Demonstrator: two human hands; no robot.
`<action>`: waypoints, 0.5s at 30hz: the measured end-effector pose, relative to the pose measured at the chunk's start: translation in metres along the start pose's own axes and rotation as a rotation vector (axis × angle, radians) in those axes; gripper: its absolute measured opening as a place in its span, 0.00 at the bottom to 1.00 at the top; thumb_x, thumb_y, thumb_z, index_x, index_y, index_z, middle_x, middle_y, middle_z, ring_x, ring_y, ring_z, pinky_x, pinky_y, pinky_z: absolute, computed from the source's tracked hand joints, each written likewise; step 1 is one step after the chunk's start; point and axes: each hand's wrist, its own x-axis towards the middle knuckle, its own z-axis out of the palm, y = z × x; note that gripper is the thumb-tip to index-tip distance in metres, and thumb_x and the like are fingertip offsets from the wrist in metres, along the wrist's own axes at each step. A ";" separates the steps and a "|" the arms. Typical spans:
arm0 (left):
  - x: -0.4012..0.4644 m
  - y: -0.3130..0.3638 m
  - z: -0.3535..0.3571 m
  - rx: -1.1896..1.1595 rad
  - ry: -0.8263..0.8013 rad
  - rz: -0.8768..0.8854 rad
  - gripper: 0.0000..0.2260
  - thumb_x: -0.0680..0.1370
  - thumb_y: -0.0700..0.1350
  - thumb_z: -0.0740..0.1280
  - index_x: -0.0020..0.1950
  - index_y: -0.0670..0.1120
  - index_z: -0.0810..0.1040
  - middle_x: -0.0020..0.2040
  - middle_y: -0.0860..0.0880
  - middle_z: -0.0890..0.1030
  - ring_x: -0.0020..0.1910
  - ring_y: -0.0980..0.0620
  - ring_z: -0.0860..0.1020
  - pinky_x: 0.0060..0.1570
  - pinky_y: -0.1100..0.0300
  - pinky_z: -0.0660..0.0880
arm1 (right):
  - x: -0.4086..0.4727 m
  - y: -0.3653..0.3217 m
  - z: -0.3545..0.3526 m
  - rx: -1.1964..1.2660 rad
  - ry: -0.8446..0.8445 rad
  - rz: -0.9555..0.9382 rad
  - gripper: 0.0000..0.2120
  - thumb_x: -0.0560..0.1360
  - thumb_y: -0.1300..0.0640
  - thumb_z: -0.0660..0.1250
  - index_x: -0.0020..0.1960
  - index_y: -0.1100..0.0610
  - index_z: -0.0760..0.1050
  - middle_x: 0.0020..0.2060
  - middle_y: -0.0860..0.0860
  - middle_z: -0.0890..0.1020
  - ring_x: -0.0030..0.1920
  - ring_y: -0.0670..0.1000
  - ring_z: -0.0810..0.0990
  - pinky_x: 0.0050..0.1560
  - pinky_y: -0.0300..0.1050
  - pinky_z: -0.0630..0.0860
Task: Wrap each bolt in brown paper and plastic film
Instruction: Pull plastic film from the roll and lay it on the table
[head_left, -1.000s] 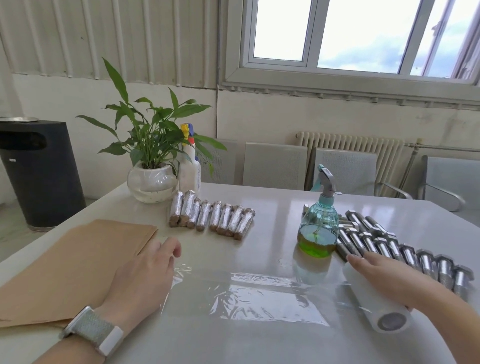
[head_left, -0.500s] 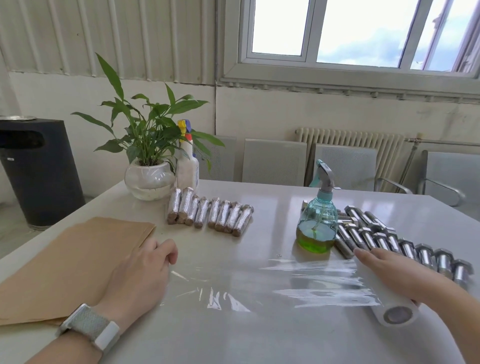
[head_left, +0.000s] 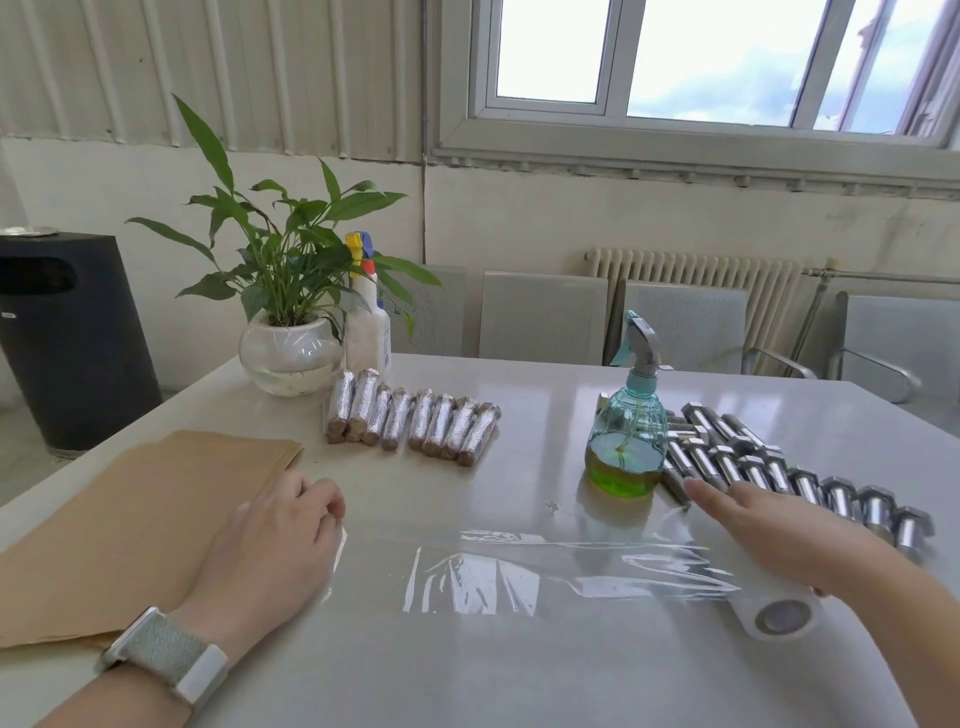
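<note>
Green liquid in spray bottle (head_left: 627, 441); glass pot (head_left: 290, 358) holds plant.

Left hand (head_left: 270, 551) is laid palm-down on the surface (head_left: 467, 665), fingers curled under at the tips, knuckles raised; the edge of the plastic film (head_left: 519, 571) appears pinned beneath the fingertips, exact contact unclear. Left forearm is angled in from the lower left, a watch (head_left: 166, 657) worn at the wrist. Right hand (head_left: 769, 535) is stretched flat over the film roll (head_left: 769, 605), fingers straight and together, pressed on top; no closed grip is seen. Right forearm enters from the lower right.
</note>
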 end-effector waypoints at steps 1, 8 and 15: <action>0.000 0.000 0.000 -0.006 0.008 -0.010 0.05 0.79 0.50 0.58 0.46 0.58 0.72 0.43 0.57 0.69 0.40 0.54 0.69 0.43 0.58 0.64 | -0.001 -0.001 -0.001 -0.008 0.000 0.004 0.35 0.73 0.25 0.42 0.60 0.49 0.69 0.47 0.48 0.76 0.46 0.51 0.75 0.35 0.43 0.68; -0.001 0.000 -0.004 -0.089 0.087 0.102 0.05 0.77 0.45 0.67 0.46 0.57 0.75 0.43 0.59 0.74 0.45 0.54 0.73 0.44 0.56 0.68 | -0.010 -0.005 -0.004 -0.048 -0.012 0.035 0.27 0.74 0.26 0.45 0.50 0.48 0.67 0.41 0.51 0.78 0.34 0.51 0.81 0.20 0.36 0.68; 0.000 -0.004 -0.002 -0.236 0.008 0.266 0.15 0.78 0.41 0.64 0.60 0.58 0.74 0.44 0.66 0.77 0.48 0.63 0.75 0.48 0.65 0.64 | -0.019 -0.015 -0.002 -0.002 0.004 0.015 0.29 0.74 0.27 0.47 0.57 0.49 0.67 0.42 0.50 0.76 0.31 0.53 0.81 0.19 0.37 0.68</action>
